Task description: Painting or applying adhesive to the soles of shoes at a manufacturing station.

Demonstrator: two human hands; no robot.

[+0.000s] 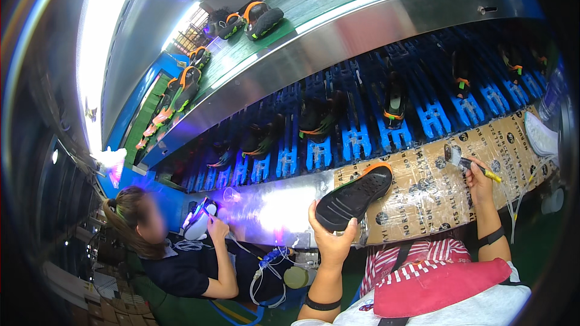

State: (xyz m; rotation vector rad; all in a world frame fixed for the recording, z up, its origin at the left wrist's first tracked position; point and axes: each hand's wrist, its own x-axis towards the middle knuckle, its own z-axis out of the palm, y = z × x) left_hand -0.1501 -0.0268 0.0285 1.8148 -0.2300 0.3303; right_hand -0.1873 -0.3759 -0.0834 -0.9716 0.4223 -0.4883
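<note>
My left hand (331, 236) grips the toe end of a black shoe (355, 196) with an orange heel edge. The shoe is tilted over the left edge of a taped cardboard sheet (417, 196), its heel pointing away to the right. Over the right part of the cardboard, my right hand (480, 184) is closed around a brush (465, 163) with pale bristles and a yellow handle end. The brush and shoe are well apart. The bristle tip points left, toward the far side of the bench.
Blue racks (356, 142) carrying several dark shoes run behind the bench. Above them a green conveyor (329, 3) bears more shoes. To my left a co-worker (181, 265) handles a shoe (196, 220) at the metal bench (266, 208). A white shoe-like piece (541, 136) lies far right.
</note>
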